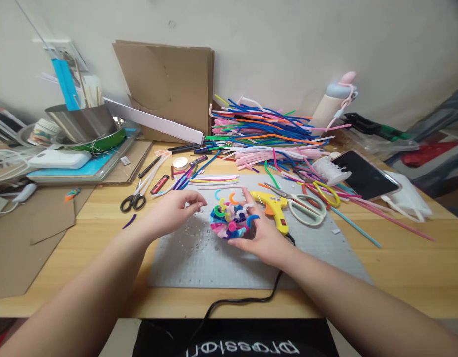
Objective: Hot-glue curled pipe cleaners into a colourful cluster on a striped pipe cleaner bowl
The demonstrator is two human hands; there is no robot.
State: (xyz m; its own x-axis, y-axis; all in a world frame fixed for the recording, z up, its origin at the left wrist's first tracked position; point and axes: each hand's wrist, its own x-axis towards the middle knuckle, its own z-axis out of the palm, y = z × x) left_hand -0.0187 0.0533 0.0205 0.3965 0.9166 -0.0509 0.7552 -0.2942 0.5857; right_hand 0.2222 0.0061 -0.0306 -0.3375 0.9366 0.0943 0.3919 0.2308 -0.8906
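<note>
My right hand is wrapped round the side of a small round craft piece, made of bright coiled and curved pipe cleaners in blue, pink, green, yellow and orange. To its left, my left hand has thumb and fingers pinched together, apart from the piece; anything between the fingertips is too small to make out. Both hands are over a grey cutting mat with tiny shiny beads or bits scattered on it. Just right of the piece lies a yellow hot glue gun, its black cord running toward the table's front edge.
Pipe cleaners are heaped at the back. Right of the glue gun lie pale-handled scissors, a clear spool and a tablet or phone. Black scissors lie at left, before a metal pot. Cardboard leans against the wall.
</note>
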